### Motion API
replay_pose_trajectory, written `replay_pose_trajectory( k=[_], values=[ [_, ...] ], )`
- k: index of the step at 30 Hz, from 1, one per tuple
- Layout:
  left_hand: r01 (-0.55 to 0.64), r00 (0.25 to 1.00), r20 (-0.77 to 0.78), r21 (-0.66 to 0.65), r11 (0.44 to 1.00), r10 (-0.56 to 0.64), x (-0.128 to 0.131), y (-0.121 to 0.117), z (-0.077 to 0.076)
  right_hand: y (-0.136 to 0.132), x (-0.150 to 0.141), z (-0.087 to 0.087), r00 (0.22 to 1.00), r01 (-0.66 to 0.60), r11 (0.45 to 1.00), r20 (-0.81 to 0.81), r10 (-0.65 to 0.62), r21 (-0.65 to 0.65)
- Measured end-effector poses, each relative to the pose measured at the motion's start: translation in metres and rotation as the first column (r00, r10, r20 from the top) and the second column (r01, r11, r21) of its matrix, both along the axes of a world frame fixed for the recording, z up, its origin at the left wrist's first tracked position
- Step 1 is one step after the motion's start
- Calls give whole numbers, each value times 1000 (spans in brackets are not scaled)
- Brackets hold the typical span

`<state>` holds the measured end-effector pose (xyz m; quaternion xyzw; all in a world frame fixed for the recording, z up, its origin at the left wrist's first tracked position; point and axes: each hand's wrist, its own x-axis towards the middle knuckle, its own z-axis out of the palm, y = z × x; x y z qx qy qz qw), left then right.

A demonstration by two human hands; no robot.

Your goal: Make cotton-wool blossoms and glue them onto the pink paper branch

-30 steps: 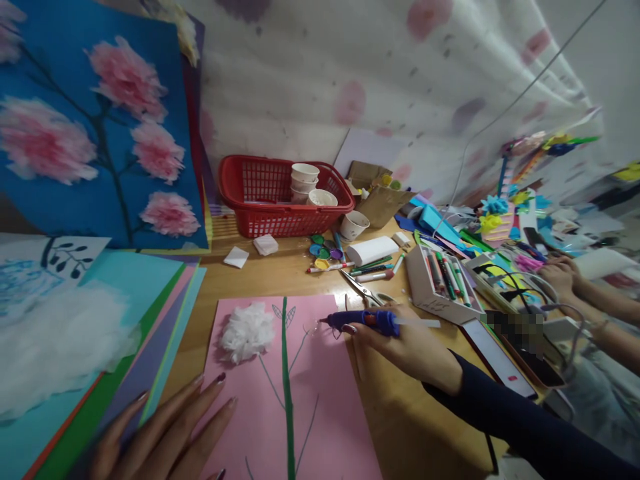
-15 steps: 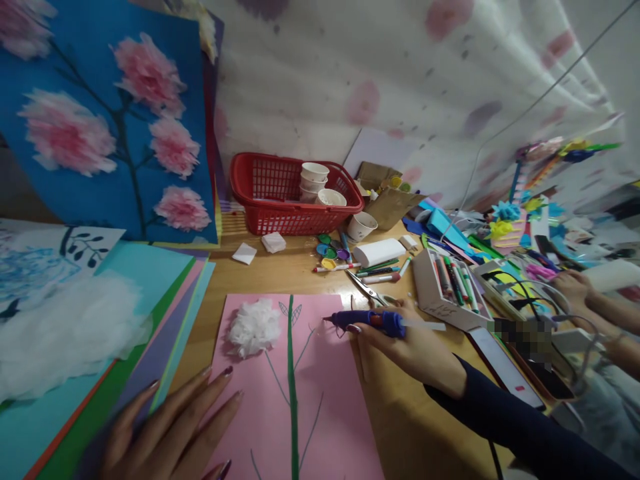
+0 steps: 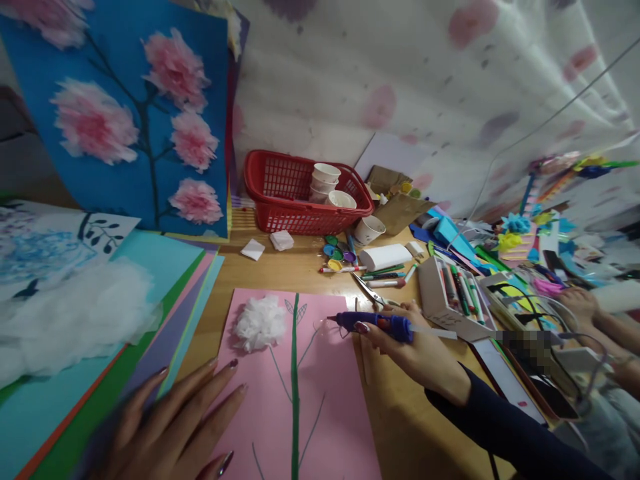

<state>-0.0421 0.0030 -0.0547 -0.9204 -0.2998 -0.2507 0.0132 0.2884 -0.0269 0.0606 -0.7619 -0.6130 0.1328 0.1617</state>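
In my right hand (image 3: 420, 350) is a blue hot glue gun (image 3: 373, 323), a clear glue stick (image 3: 434, 331) jutting from its back. Its nozzle points left, at the upper right of a pink sheet of paper (image 3: 330, 373), close to the tip of a drawn branch. A green stem (image 3: 295, 387) with thin side branches and two small leaves runs down the sheet. At the upper left of the paper sits a white tissue-paper flower (image 3: 261, 323). My left hand (image 3: 175, 420) lies with fingers spread over the sheet's left edge, holding nothing.
Scissors (image 3: 370, 290), paint pots and pens lie behind the sheet, before a red basket (image 3: 300, 221) with paper cups. A marker box (image 3: 440, 293) stands right. White tissue (image 3: 85, 313) covers coloured paper at left. A blue flower picture (image 3: 120, 173) stands behind. Another person's hands (image 3: 583, 307) show far right.
The view has shifted slightly, so most things sit a little further right. The glue gun stays near the same branch tip, and my left hand keeps its place on the paper.
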Motion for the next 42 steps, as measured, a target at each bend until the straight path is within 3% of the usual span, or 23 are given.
replay_pose_trajectory(
  k=[3, 6, 9, 15, 18, 24, 28, 33, 42],
  values=[
    [30, 999, 18, 32, 999, -30, 4, -4, 3, -1, 0, -3, 999, 19, 1000, -28, -19, 21],
    [-34, 997, 72, -32, 999, 36, 6, -7, 7, -1, -1, -3, 999, 37, 999, -37, -37, -2],
    [16, 1000, 13, -23, 1000, -16, 4, -7, 11, 2, -2, -1, 997, 47, 999, -66, -48, -21],
    [20, 1000, -23, -43, 999, -21, 3, -6, 10, 6, -3, 6, 999, -22, 1000, 27, 23, -22],
    [-14, 1000, 21, -46, 999, 15, 6, -8, 10, 7, -4, 7, 1000, -18, 999, 6, 18, -35],
    [27, 997, -78, -11, 1000, -28, 2, -4, 16, 5, -5, 4, 997, -33, 997, -76, 28, -68],
    [41, 995, -96, 10, 999, -40, 1, -4, 15, 4, -7, -2, 997, -60, 998, -47, 60, -2],
    [21, 998, -67, 0, 1000, -21, 3, -6, 13, 5, -8, -4, 995, -85, 996, -59, 84, -18],
    [23, 996, -86, -1, 1000, -23, 2, -5, 15, 6, -8, -1, 991, -1, 999, -137, -6, -47]
  ],
)
